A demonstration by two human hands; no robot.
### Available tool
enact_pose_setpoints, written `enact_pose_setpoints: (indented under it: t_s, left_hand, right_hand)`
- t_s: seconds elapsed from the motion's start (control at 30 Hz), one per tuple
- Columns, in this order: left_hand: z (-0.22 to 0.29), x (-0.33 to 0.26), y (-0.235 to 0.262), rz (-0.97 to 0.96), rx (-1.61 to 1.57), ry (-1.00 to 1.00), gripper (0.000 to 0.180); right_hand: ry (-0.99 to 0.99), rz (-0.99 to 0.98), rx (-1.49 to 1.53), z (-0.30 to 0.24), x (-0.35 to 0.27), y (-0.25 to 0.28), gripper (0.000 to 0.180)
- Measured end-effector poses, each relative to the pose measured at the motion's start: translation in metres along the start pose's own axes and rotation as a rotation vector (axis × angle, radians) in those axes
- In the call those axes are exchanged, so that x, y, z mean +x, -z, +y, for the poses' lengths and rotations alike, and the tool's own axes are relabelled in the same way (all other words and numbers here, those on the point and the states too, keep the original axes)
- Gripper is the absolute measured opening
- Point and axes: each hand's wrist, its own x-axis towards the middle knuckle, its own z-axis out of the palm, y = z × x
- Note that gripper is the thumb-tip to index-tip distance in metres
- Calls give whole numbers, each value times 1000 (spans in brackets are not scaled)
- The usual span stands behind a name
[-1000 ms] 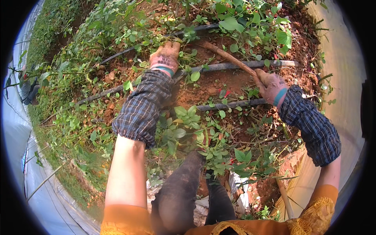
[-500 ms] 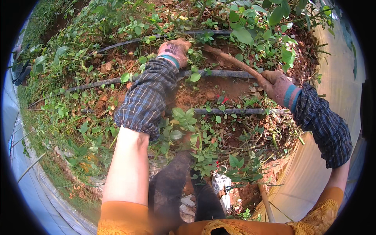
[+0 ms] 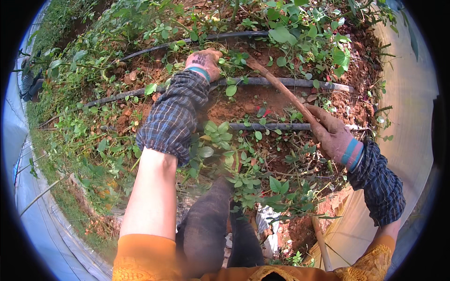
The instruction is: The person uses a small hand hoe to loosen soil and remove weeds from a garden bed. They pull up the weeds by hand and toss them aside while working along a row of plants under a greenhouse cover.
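My right hand [image 3: 332, 135], in a soiled glove with a teal-striped cuff, is closed around the lower end of a wooden handle [image 3: 286, 91]. The handle slants up and left, and its far end meets the soil and low plants close to my left hand; no tool head shows there. My left hand [image 3: 205, 63], gloved too, is curled among green weeds [image 3: 230, 79] between two black hoses. Its fingers point away and down, so what they hold is hidden. Red-brown soil [image 3: 258, 100] lies bare between the hands.
Black drip hoses [image 3: 290, 82] cross the bed, one [image 3: 276, 126] nearer me. A leafy plant [image 3: 220, 136] rises before my legs [image 3: 211, 225]. Pale plastic sheeting [image 3: 403, 122] borders the right side. Another wooden pole [image 3: 321, 243] lies at lower right. A person [image 3: 30, 86] is at far left.
My right hand has come nearer and lower, drawing the wooden handle to a steeper slant. My left hand stays at nearly the same spot, still curled.
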Motion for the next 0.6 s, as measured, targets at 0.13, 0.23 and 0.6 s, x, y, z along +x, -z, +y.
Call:
enact_pose_setpoints:
  t_s: [0.13, 0.23, 0.6]
  left_hand:
    - [0, -1, -1, -24, 3, 27, 41]
    - [3, 0, 0, 10, -52, 69, 45]
    - [9, 7, 2, -14, -35, 103, 33]
  right_hand:
    - [-28, 65, -55, -43, -25, 21, 45]
    - [-160, 92, 6, -72, 0, 16, 43]
    - [-174, 142, 353, -68, 47, -43, 46]
